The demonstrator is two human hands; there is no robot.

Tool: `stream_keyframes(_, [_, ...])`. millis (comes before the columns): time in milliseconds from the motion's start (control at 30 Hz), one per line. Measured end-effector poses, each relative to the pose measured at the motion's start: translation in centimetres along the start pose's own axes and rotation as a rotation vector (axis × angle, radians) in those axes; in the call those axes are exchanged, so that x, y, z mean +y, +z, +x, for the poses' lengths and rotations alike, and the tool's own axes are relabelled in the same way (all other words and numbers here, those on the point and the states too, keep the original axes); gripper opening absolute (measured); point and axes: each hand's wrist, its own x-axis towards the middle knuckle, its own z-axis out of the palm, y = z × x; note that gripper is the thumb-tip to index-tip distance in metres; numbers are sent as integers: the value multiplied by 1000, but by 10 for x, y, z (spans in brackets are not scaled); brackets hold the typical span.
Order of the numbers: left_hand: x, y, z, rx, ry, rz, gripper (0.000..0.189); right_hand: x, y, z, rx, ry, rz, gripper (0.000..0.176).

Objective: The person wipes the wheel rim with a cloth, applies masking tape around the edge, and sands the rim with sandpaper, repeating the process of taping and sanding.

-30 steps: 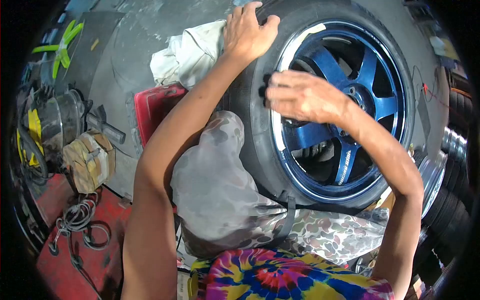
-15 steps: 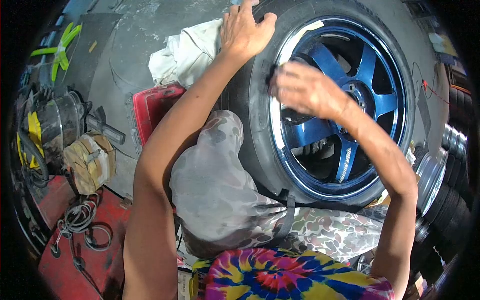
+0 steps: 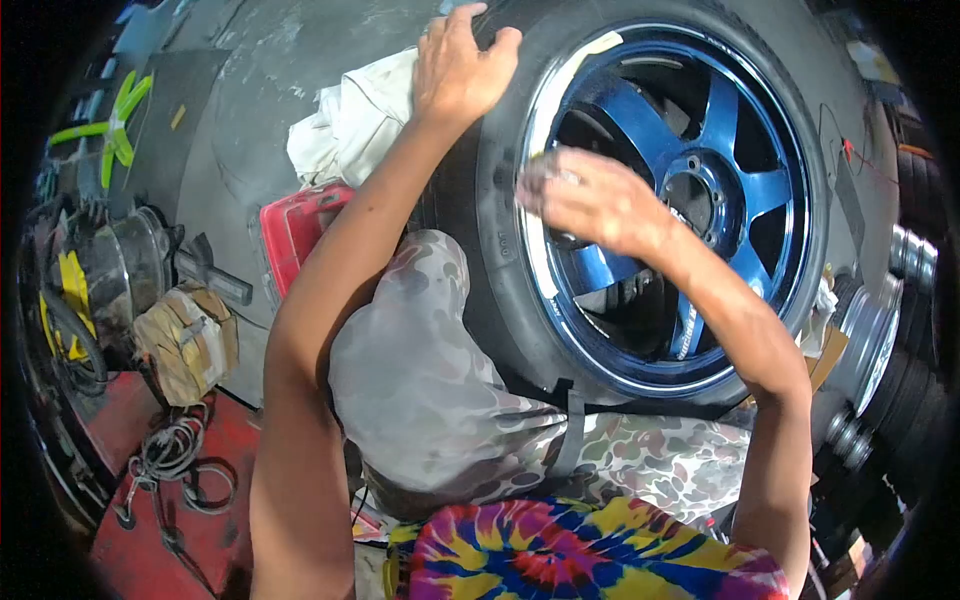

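A tire (image 3: 490,290) mounted on a blue spoked wheel (image 3: 745,190) lies in front of me, its spokes facing up. Along the rim's left edge runs a pale strip (image 3: 541,268), which looks like tape. My left hand (image 3: 465,75) is at the tire's upper left side, thumb and fingers apart, holding nothing visible. My right hand (image 3: 595,200) is over the left part of the rim, at the pale strip. Its fingers are curled around something small and greyish, blurred by motion and mostly hidden.
Left of the tire are a white cloth (image 3: 355,125) and a red plastic case (image 3: 295,235). Further left lie a taped cardboard box (image 3: 188,340), a coiled cable (image 3: 170,450) on red metal, and a green star-shaped piece (image 3: 117,130). Stacked tires (image 3: 905,385) stand at right.
My right hand has shifted slightly left and down along the rim. The whole view has shifted a little, and my left hand still has its fingers apart by the tire.
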Motion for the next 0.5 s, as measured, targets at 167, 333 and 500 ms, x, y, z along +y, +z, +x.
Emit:
stream_keyframes(167, [1,-3,0,-4,0,17,54,20,4,11,103,200,-35,29])
stream_keyframes(333, [4,-5,1,-13,-14,9,54,-3,11,2,176,235,-22,29])
stream_keyframes(500, [12,-11,6,-103,-81,46,65,-35,-4,20,393,888,200,16])
